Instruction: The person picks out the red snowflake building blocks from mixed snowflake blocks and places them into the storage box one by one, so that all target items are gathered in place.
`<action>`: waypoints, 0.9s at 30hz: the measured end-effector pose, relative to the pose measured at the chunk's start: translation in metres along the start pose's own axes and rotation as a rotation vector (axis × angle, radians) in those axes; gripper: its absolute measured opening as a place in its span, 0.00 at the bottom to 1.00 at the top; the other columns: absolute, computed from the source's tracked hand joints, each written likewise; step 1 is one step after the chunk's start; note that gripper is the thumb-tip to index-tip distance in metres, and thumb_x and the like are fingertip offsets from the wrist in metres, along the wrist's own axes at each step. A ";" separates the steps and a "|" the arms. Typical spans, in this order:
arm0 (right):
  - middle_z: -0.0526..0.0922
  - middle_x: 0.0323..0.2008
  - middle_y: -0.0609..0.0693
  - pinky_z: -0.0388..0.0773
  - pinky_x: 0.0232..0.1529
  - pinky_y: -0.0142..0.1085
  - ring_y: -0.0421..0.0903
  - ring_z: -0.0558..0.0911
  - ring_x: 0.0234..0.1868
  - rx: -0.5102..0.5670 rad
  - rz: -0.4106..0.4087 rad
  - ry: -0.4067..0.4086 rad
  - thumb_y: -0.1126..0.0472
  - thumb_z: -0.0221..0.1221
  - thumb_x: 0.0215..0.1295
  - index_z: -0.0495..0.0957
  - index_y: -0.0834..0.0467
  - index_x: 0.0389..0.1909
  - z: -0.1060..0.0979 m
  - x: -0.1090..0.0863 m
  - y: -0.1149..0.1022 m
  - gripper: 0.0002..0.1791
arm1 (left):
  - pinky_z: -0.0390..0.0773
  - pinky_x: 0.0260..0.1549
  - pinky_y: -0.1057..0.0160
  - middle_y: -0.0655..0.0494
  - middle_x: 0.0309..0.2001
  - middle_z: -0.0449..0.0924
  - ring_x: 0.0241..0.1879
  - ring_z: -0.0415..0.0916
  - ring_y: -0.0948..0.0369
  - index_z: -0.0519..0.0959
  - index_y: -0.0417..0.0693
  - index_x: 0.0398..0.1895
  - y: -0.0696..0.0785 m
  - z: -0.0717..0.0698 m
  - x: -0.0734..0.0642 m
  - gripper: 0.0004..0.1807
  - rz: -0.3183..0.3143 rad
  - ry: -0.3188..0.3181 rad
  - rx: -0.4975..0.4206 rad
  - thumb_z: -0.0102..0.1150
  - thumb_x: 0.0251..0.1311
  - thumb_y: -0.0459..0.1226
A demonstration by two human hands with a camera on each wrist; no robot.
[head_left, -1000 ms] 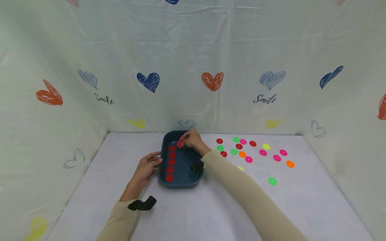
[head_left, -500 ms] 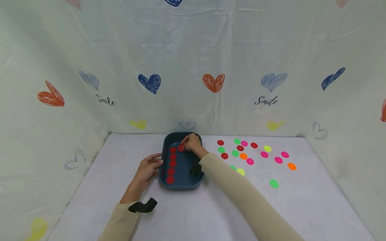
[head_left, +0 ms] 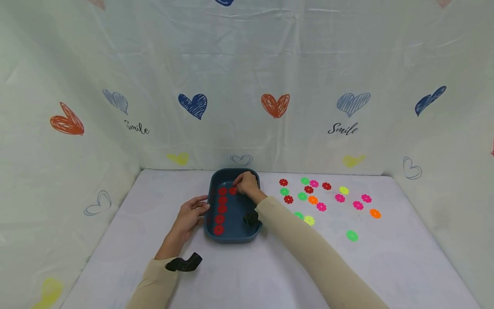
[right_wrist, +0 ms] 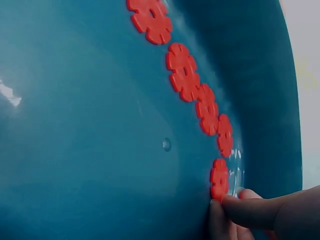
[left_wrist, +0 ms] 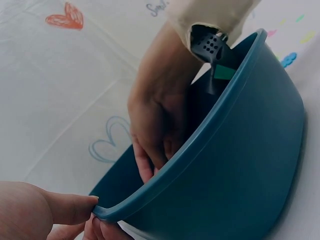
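While the rim of the blue tub (head_left: 231, 240) is pinched on its left side between the thumb and fingers of the left hand (head_left: 190, 213), a red flower disc (head_left: 233, 190) is held inside the tub by the right hand (head_left: 248, 184), its fingertips brought together on the disc's edge. Whether that disc is fully laid on the tub's floor cannot quite be told. Just to its left, a line of five red discs (head_left: 221, 208) is set along the tub's left wall. To the tub's right, loose discs (head_left: 313, 200) in dark red, green, pink, orange and yellow are scattered over the white table (head_left: 247, 279), which is backed by a heart-printed sheet (head_left: 235, 64).
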State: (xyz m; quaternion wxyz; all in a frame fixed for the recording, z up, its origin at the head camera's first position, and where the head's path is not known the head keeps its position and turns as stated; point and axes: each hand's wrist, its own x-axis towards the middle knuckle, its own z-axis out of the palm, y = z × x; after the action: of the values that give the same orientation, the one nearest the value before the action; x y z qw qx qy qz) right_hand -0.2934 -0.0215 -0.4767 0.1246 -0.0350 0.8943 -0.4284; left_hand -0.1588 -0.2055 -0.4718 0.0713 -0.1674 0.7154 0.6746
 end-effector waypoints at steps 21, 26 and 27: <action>0.87 0.51 0.65 0.84 0.48 0.40 0.54 0.88 0.47 0.141 -0.224 -0.131 0.76 0.63 0.67 0.86 0.68 0.52 -0.068 -0.054 -0.006 0.14 | 0.80 0.36 0.68 0.50 0.50 0.77 0.40 0.76 0.64 0.68 0.35 0.76 0.002 -0.001 -0.002 0.26 -0.012 -0.022 0.020 0.55 0.78 0.32; 0.86 0.53 0.66 0.84 0.52 0.44 0.56 0.88 0.48 0.175 -0.212 -0.117 0.76 0.62 0.68 0.84 0.69 0.55 -0.087 -0.064 0.006 0.15 | 0.80 0.36 0.68 0.50 0.51 0.77 0.40 0.76 0.64 0.68 0.36 0.76 0.002 0.000 -0.001 0.26 -0.012 -0.021 0.034 0.55 0.78 0.32; 0.86 0.52 0.66 0.84 0.52 0.45 0.55 0.88 0.48 0.177 -0.208 -0.108 0.76 0.62 0.68 0.84 0.69 0.55 -0.090 -0.065 0.010 0.15 | 0.80 0.36 0.68 0.50 0.51 0.77 0.40 0.76 0.64 0.68 0.36 0.76 0.003 0.001 -0.001 0.26 -0.013 -0.020 0.037 0.55 0.78 0.32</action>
State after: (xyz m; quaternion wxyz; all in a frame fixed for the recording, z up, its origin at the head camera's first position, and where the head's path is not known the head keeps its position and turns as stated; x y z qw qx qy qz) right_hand -0.2527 0.0641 -0.4172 0.1300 -0.1395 0.8366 -0.5136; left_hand -0.1592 -0.2048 -0.4693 0.0860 -0.1640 0.7261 0.6622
